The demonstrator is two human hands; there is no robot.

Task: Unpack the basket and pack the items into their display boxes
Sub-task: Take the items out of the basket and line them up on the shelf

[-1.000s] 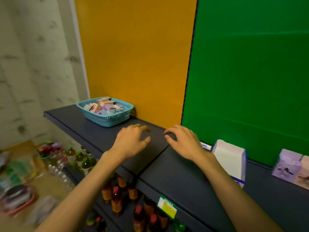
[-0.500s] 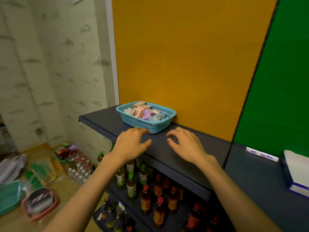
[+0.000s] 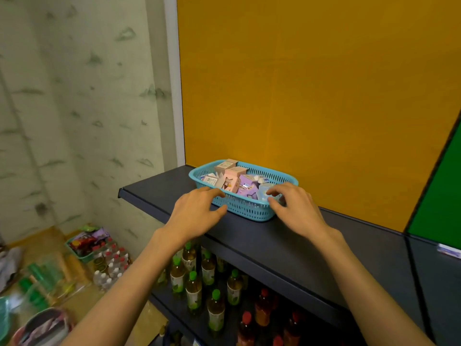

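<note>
reaching closer than before, hands at basket

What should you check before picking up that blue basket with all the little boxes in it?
1. Left hand empty, at the basket's near left rim: ok.
2. Right hand empty, at the near right rim: ok.
3. Fingers curled round the rim: not ok, both hands open.
4. Blue basket flat on the dark shelf: ok.
5. Small boxes below the rim: not ok, some stick up.
6. Basket's weight: cannot tell.

Both hands, left hand and right hand, have reached the basket.
</note>
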